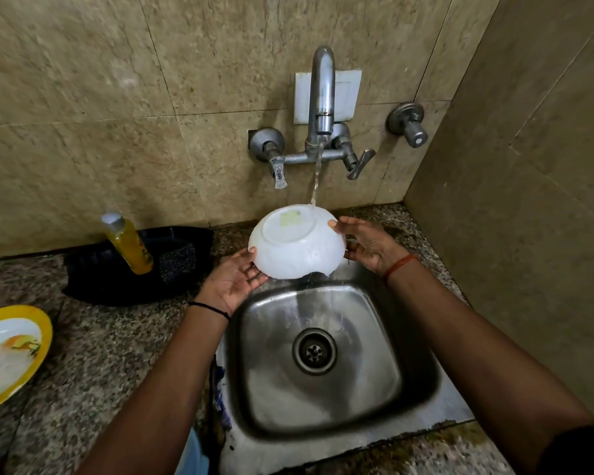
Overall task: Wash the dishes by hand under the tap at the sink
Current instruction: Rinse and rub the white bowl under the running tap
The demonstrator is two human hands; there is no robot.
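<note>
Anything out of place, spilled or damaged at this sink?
Nothing serious. The yellow bottle leans tilted in the black tray instead of standing upright. The white bowl, held upside down under the tap, still carries a sticker remnant on its base.

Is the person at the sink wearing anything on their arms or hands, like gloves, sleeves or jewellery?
No gloves: both hands are bare. The left wrist has a thin black band. The right wrist has a thin orange-red thread. Both forearms are uncovered; a dark sleeve edge shows only high up on the right arm, at the frame's lower corner.
</note>
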